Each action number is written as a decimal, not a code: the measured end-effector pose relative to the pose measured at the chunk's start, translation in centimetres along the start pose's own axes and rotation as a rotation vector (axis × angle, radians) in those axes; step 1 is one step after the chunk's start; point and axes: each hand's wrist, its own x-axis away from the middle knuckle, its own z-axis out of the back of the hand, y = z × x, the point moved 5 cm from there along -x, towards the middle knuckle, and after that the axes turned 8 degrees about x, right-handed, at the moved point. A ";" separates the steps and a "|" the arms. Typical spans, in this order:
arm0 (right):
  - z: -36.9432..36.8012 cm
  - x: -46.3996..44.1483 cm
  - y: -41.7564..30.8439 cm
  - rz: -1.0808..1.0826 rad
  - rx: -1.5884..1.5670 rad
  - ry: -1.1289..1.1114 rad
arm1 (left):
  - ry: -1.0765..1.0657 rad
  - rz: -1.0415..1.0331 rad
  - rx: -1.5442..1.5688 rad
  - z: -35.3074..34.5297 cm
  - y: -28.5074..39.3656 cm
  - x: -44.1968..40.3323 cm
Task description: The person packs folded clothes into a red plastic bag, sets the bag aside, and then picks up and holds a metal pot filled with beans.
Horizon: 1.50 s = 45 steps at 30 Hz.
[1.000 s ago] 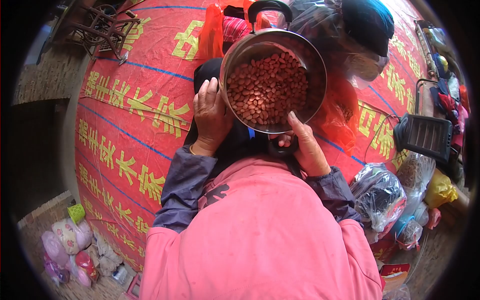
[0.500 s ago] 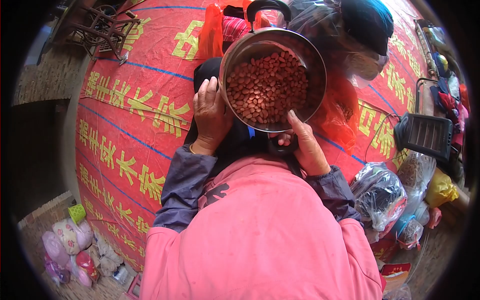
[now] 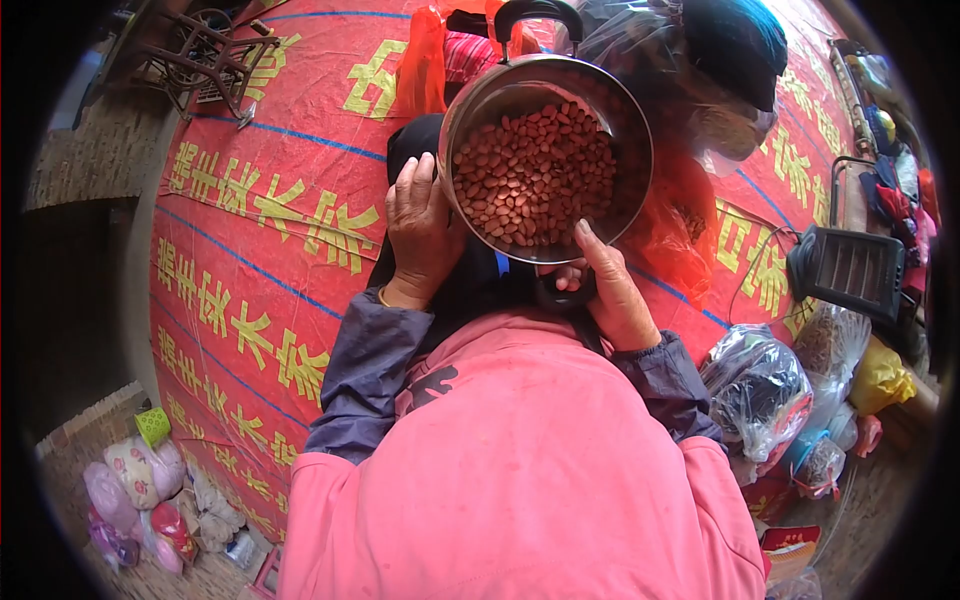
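Observation:
A steel pot (image 3: 648, 160) with black handles sits over my lap, tilted so its inside faces me. Shelled reddish peanuts (image 3: 535, 170) are heaped in it. Against the pot's left outer wall rests my left hand (image 3: 418, 228), its fingers running up the side and holding it. My right hand (image 3: 608, 285) grips the near black handle, thumb lying on the rim and fingers curled beneath. Right of the pot, an orange-red plastic bag (image 3: 680, 225) holds small pieces that look like more peanuts.
Red sheeting with yellow characters (image 3: 250, 270) covers the floor. A black heater (image 3: 850, 272) stands at right, above several filled plastic bags (image 3: 757, 390). More bags (image 3: 135, 475) lie at lower left. A dark metal frame (image 3: 205, 60) stands at upper left.

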 end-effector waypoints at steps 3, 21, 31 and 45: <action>0.0 0.0 0.0 0.009 0.010 0.004 | -0.001 0.001 0.001 0.0 0.0 0.0; 0.1 0.0 0.0 -0.015 0.019 0.001 | -0.003 -0.006 0.001 0.0 -0.1 0.0; -0.2 0.2 -0.2 -0.034 -0.002 0.006 | -0.002 0.004 0.001 0.0 -0.1 0.1; 0.1 -0.1 0.1 -0.038 -0.021 0.016 | 0.002 0.002 0.004 0.0 -0.1 0.0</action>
